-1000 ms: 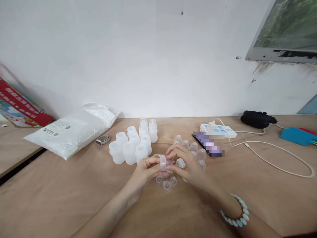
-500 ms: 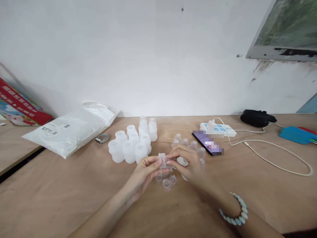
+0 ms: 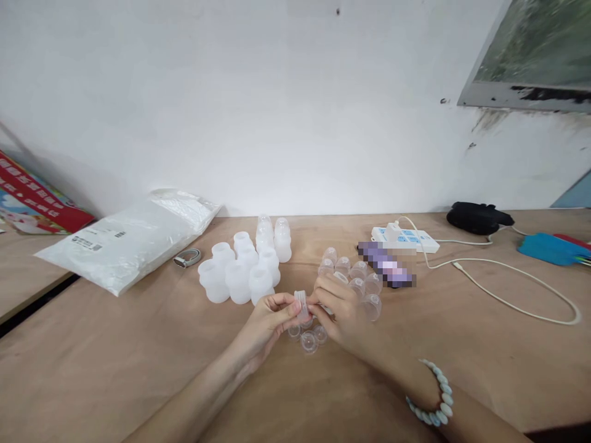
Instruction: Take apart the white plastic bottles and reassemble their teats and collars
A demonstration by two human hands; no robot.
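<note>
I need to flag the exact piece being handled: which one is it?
On the wooden table, in front of the cluster of white bottles, both hands meet. The small ribbed clear cap is pinched between left hand and right hand, the only one lifted off the table.

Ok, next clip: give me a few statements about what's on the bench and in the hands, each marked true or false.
1. Both hands pinch one small translucent cap between them. True: the left hand and right hand meet on the small translucent cap.
2. The beaded bracelet is on the left wrist. False: the beaded bracelet sits on the right wrist.
3. A group of white bottles stands beyond the left hand. True: the white bottles stand upright there.
4. The plastic bag lies right of the power strip. False: the plastic bag lies far left; the power strip is at the right.
5. A white cable runs across the table. True: white cable, table.
</note>
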